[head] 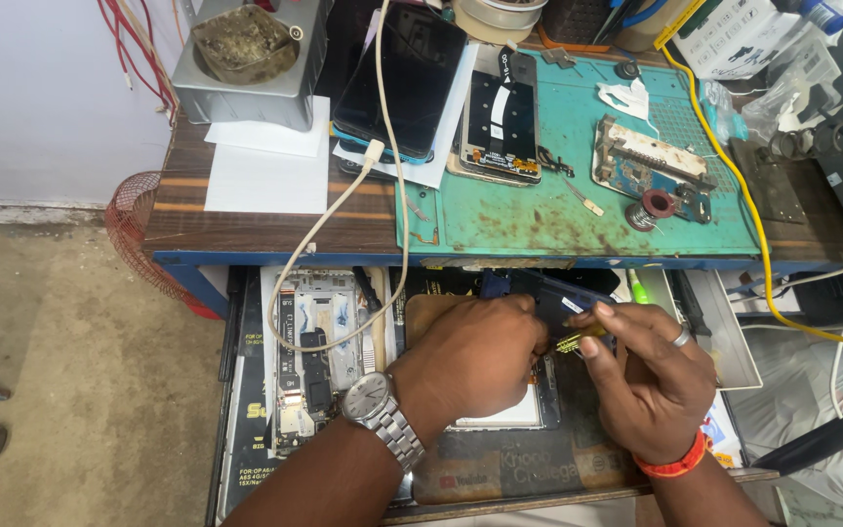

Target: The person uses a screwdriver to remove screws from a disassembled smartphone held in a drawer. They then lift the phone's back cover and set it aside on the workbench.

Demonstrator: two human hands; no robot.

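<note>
Workbench (275, 229): wood top, green repair mat (548, 210). Open drawer (246, 390) holds opened phone (316, 346). Left hand (470, 356) curled, grip hidden; right hand (651, 376) pinches yellow-handled tool (570, 341). Concrete floor (70, 371).

Pretty even, soft daylight here, nothing harsh. The pale plastered wall (41, 98) at 10 o'clock is the brightest patch, a bit washed out. The glossy black phone screen (402, 73) at 12 o'clock catches faint glare. Shadows pool under the blue-edged wooden bench (275, 229), dimming the open drawer. Focus is decent in the centre; straight edges bow towards the corners.
</note>
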